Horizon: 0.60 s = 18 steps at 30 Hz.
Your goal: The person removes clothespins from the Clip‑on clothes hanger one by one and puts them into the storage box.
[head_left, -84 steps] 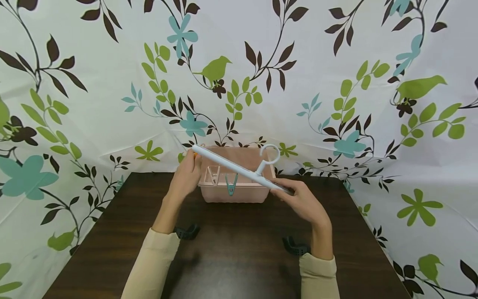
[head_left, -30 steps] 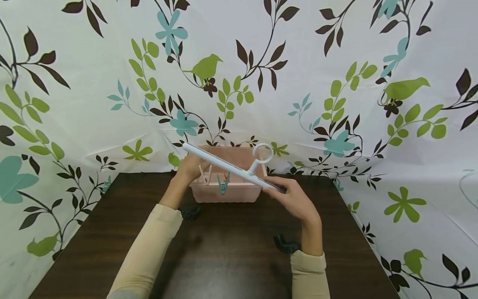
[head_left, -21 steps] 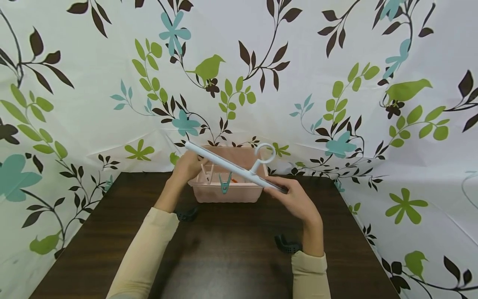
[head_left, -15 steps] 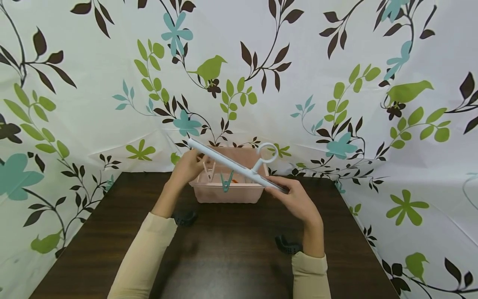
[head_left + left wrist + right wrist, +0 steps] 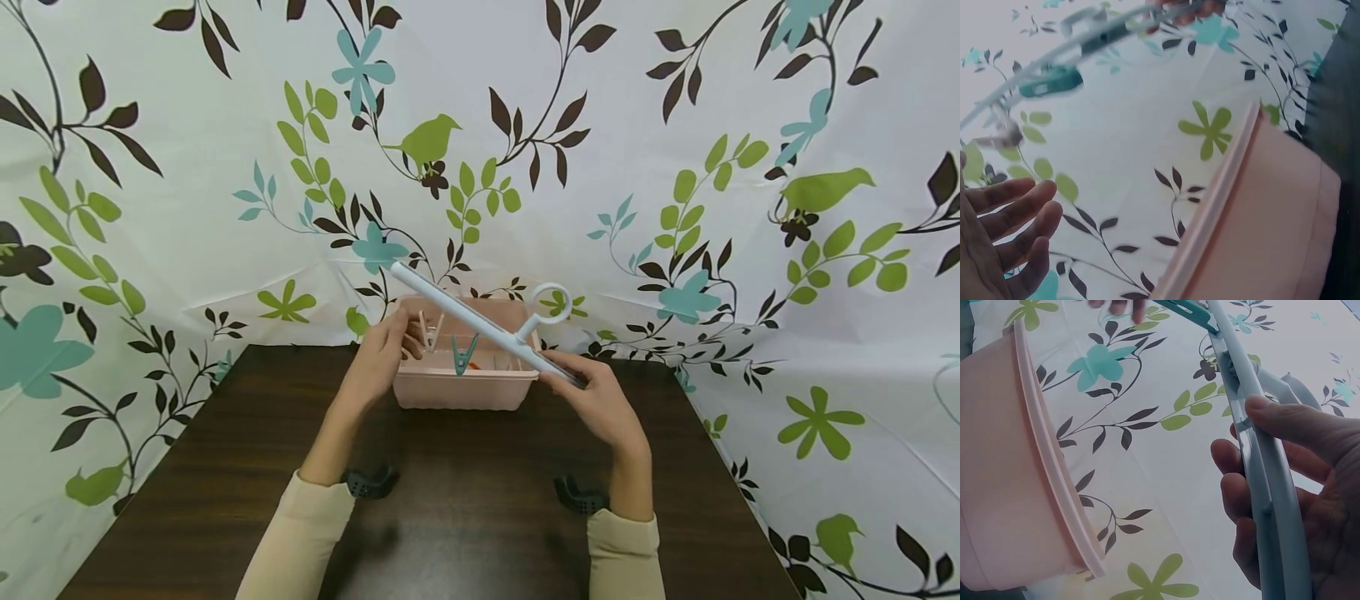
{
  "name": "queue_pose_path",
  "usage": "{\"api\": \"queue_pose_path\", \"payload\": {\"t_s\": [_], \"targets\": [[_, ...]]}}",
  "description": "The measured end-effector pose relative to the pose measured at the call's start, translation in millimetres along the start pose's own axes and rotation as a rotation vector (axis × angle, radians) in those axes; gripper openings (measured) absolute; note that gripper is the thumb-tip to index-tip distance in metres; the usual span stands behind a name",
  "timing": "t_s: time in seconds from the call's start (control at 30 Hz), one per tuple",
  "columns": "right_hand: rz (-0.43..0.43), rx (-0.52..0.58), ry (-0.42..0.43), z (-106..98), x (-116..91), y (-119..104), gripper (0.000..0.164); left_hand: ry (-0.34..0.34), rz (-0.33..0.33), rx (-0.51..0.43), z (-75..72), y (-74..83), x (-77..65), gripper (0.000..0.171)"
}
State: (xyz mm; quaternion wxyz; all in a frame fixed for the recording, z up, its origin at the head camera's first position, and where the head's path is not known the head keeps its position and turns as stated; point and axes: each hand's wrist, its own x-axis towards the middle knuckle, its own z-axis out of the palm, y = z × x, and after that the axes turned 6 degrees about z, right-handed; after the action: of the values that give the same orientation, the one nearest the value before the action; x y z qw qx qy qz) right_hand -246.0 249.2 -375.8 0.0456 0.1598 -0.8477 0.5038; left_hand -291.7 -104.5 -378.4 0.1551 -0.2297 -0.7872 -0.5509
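Note:
A pale blue clip hanger (image 5: 480, 321) slants above a pink plastic basin (image 5: 465, 390), left end higher, its round hook (image 5: 551, 304) to the right. My right hand (image 5: 603, 400) grips the bar's lower right end, thumb on one side and fingers on the other in the right wrist view. A pale clip (image 5: 430, 331) and a teal clip (image 5: 463, 356) hang from the bar. My left hand (image 5: 382, 358) is at the basin's left rim, beside the pale clip. In the left wrist view its fingers (image 5: 1022, 212) are spread and loosely bent, with nothing seen between them.
Inside the basin lies a small orange-red thing (image 5: 472, 365), mostly hidden by the front rim. The dark wooden table (image 5: 465, 500) carries the basin at its far edge. A patterned cloth (image 5: 525, 208) with leaves and birds hangs behind. Dark wrist mounts (image 5: 371, 482) sit under both wrists.
My left hand, partly behind the hanger over the basin a second ago, has drawn back left and nearer. The hanger's left end has risen; my right hand keeps its grip.

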Motion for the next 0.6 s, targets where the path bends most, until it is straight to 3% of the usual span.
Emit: {"api": "queue_pose_path", "payload": {"t_s": [0.13,0.27,0.4,0.6], "targets": [[-0.01,0.005,0.002,0,0,0,0.038,-0.003,0.041,-0.003,4.7,11.3,-3.3,0.055],[-0.017,0.005,0.013,0,0,0,0.038,-0.048,0.059,-0.094,8.6,15.5,-3.4,0.043],[-0.024,0.006,0.013,1,0,0,0.038,-0.097,0.035,-0.208,11.4,16.1,-4.0,0.035],[-0.023,0.001,0.005,3,0,1,0.038,-0.094,0.007,-0.245,12.6,17.1,-6.1,0.034]]}}
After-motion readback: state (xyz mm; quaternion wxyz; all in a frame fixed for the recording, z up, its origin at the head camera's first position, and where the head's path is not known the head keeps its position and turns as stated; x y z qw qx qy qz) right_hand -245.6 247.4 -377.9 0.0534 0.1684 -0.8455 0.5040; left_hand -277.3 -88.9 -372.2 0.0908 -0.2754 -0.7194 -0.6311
